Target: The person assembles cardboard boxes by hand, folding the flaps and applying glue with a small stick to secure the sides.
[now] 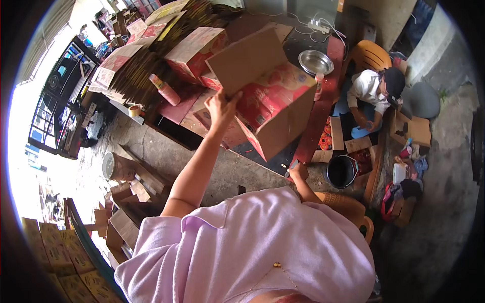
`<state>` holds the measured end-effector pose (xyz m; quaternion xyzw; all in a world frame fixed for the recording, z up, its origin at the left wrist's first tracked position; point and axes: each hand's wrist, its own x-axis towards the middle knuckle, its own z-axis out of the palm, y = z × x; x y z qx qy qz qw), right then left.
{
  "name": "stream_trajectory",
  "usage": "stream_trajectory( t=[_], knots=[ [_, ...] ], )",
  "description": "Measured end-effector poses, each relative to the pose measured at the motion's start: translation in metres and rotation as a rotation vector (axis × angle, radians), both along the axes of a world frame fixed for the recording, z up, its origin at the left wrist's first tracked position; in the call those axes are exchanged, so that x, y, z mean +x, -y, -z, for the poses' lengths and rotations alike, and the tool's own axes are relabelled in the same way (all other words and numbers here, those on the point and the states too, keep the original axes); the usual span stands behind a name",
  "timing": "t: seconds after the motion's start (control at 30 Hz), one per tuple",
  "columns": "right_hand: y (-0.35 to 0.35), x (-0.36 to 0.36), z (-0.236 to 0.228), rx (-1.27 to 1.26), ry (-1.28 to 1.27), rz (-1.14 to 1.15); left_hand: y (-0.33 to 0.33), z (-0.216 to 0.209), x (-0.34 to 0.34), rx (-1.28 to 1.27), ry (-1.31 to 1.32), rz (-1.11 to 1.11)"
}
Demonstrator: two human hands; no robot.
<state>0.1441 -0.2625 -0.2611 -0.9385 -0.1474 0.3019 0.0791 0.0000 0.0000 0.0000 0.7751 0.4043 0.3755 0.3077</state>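
My left hand (222, 107) is closed on the left edge of a large red-and-brown cardboard box (275, 96), thumb on its printed side. The box is tilted over the dark table, with one plain brown flap (247, 58) standing up at the far side. Low by the table's near edge, my right hand (298, 172) is closed around a small, slim grey tool (292, 166); its exact kind is too small to make out. That hand is apart from the box, just below its near right corner.
Flattened cardboard stacks (131, 70) and another box (197, 50) fill the far left, near a pink bottle-shaped roll (166, 92). A metal bowl (316, 62) sits at the back. A seated person (371, 96) works at right, beyond a black bucket (341, 171). An orange chair (341, 204) is close by.
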Motion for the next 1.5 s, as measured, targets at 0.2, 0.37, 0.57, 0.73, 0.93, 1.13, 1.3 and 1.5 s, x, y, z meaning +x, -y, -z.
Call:
stream_trajectory(
  t=[0.2, 0.37, 0.57, 0.73, 0.93, 1.13, 1.3, 1.5],
  knots=[
    [-0.065, -0.010, 0.031, 0.238, -0.025, 0.041, -0.045, 0.017, 0.004, 0.248, -0.244, -0.033],
    [-0.019, 0.010, 0.070, 0.514, 0.276, 0.052, -0.029, 0.033, 0.007, 0.150, -0.146, -0.046],
    [-0.016, 0.035, -0.001, 0.885, 0.337, 0.073, -0.008, 0.047, 0.001, 0.148, -0.237, -0.114],
    [-0.025, 0.023, -0.130, 1.147, 0.359, 0.073, -0.010, 0.051, -0.002, 0.144, -0.261, -0.114],
    [-0.032, 0.030, -0.210, 1.266, 0.715, -0.291, -0.005, 0.042, 0.004, 0.133, -0.273, -0.094],
    [-0.043, 0.048, -0.242, 1.153, 0.900, -0.681, -0.007, 0.047, 0.002, 0.151, -0.286, -0.106],
    [-0.049, 0.053, -0.254, 1.084, 0.931, -0.859, -0.003, 0.047, 0.000, 0.178, -0.256, -0.110],
    [-0.056, 0.055, -0.261, 0.985, 1.024, -0.998, 0.004, 0.043, -0.001, 0.171, -0.239, -0.088]
  ],
)
